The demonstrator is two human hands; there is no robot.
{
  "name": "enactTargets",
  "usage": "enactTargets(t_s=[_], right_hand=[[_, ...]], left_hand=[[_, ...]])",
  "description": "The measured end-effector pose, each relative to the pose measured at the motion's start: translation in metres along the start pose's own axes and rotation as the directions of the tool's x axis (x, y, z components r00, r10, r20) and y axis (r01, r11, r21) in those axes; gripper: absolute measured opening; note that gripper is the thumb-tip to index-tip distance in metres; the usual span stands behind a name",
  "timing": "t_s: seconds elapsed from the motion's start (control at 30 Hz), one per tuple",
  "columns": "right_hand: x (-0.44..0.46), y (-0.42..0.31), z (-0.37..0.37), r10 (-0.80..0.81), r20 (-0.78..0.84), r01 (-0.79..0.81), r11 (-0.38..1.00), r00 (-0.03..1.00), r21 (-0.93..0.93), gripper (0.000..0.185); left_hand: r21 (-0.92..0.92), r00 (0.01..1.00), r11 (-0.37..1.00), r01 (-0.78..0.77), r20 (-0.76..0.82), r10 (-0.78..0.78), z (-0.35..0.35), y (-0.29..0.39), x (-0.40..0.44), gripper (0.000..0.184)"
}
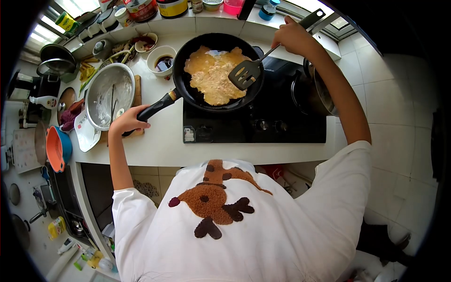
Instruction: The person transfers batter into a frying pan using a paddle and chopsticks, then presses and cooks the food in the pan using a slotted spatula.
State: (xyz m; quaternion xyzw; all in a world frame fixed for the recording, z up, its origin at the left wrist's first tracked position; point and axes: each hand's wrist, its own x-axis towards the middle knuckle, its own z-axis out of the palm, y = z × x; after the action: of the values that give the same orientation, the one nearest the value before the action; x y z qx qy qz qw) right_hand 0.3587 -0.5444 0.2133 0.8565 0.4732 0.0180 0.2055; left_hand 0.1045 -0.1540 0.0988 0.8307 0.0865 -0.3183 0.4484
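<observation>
My left hand (pixel 130 121) is closed around the black handle of a frying pan (pixel 181 89), which sits over the left part of the cooktop. In the pan lies a wide, yellowish egg-like layer (pixel 211 77) with an uneven edge. My right hand (pixel 292 37) grips a slotted spatula (pixel 245 75) by its shaft, below the handle's end. The spatula's dark slotted head rests over the right side of the yellow layer; whether it presses into it I cannot tell.
A bowl of dark liquid (pixel 163 62) stands left of the pan. Beside my left hand is a metal basin (pixel 109 96) with chopsticks across it. A lidded pot (pixel 322 89) is at the cooktop's (pixel 253 134) right. Jars line the back ledge (pixel 202 23).
</observation>
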Motion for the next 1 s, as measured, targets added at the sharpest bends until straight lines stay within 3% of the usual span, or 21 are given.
enactTargets(t_s=[0.13, 0.23, 0.43, 0.47, 0.53, 0.7, 0.8, 0.87, 0.93, 1.0], right_hand=[[0.007, -0.003, 0.015, 0.029, 0.09, -0.029, 1.0, 0.995, -0.006, 0.032], [0.004, 0.001, 0.019, -0.012, -0.031, 0.013, 0.999, 0.999, 0.037, 0.029], [0.003, 0.005, 0.02, 0.033, -0.032, -0.026, 0.98, 0.999, 0.198, 0.027], [0.003, 0.001, 0.02, 0.037, -0.032, -0.03, 0.98, 0.999, 0.199, 0.027], [0.007, -0.01, 0.023, 0.012, -0.035, -0.011, 1.0, 0.999, 0.022, 0.023], [0.013, -0.005, 0.022, 0.019, 0.019, -0.02, 0.999, 1.0, 0.048, 0.024], [0.013, -0.006, 0.01, 0.012, -0.039, -0.007, 0.992, 0.999, 0.123, 0.032], [0.011, -0.019, 0.004, 0.09, 0.043, -0.097, 0.965, 0.995, 0.242, 0.033], [0.009, -0.033, 0.012, 0.05, 0.004, -0.05, 0.972, 0.999, 0.232, 0.034], [0.014, -0.045, 0.02, -0.02, 0.003, 0.02, 0.995, 1.0, 0.1, 0.035]], left_hand=[[-0.006, 1.0, 1.0, -0.007, 0.004, 0.007, 0.0, -0.004, 0.0, 0.055], [-0.011, 1.0, 1.0, -0.012, -0.002, 0.012, 0.0, 0.0, 0.001, 0.054], [-0.02, 1.0, 1.0, -0.007, -0.005, 0.007, 0.001, -0.004, 0.001, 0.053], [-0.014, 1.0, 1.0, 0.0, -0.008, 0.0, 0.001, -0.003, 0.001, 0.054], [-0.003, 1.0, 1.0, 0.005, -0.013, -0.005, 0.001, -0.002, 0.002, 0.054], [0.019, 1.0, 1.0, 0.003, -0.026, -0.002, 0.002, 0.003, -0.002, 0.053], [0.015, 1.0, 1.0, -0.003, -0.015, 0.004, 0.001, -0.001, 0.0, 0.054], [0.013, 1.0, 1.0, -0.001, -0.027, 0.002, 0.002, -0.002, -0.001, 0.054], [0.016, 0.999, 1.0, -0.008, -0.037, 0.008, 0.002, -0.002, 0.001, 0.053], [-0.003, 1.0, 1.0, 0.011, -0.02, -0.011, 0.001, -0.004, 0.001, 0.054]])
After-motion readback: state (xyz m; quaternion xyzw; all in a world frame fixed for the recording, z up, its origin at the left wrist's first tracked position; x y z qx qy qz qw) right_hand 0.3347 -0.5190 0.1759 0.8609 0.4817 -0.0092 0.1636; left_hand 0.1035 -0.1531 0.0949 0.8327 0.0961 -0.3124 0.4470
